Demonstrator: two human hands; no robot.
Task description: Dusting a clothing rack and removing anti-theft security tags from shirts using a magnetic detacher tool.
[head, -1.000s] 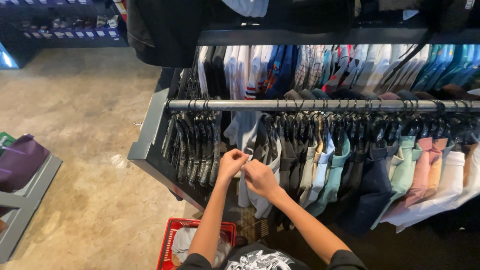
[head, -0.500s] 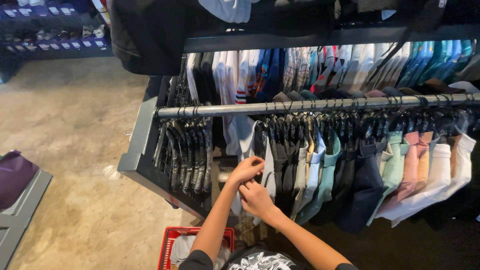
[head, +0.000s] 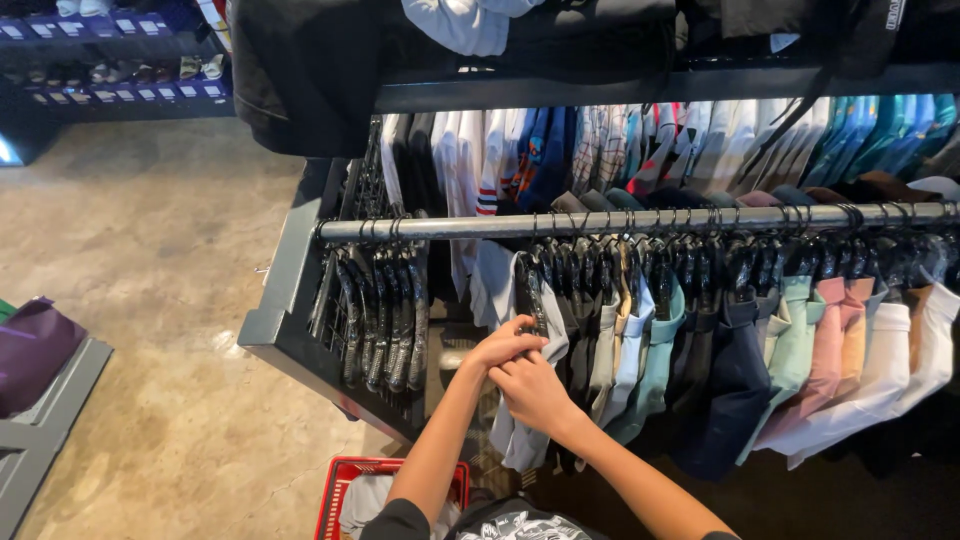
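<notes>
Setting: a clothing shop with a concrete floor (head: 150, 300); a metal rail (head: 620, 222) runs left to right, packed with hanging garments.
Left hand (head: 505, 345): fingers curled, pinching the upper edge of a grey garment (head: 515, 440).
Right hand (head: 535, 392): partly closed, gripping the same cloth just below the left.
Garment: hangs from the rail, under both hands, left of a teal piece (head: 655, 370).
Near: a red basket (head: 345, 490) on the floor.
</notes>
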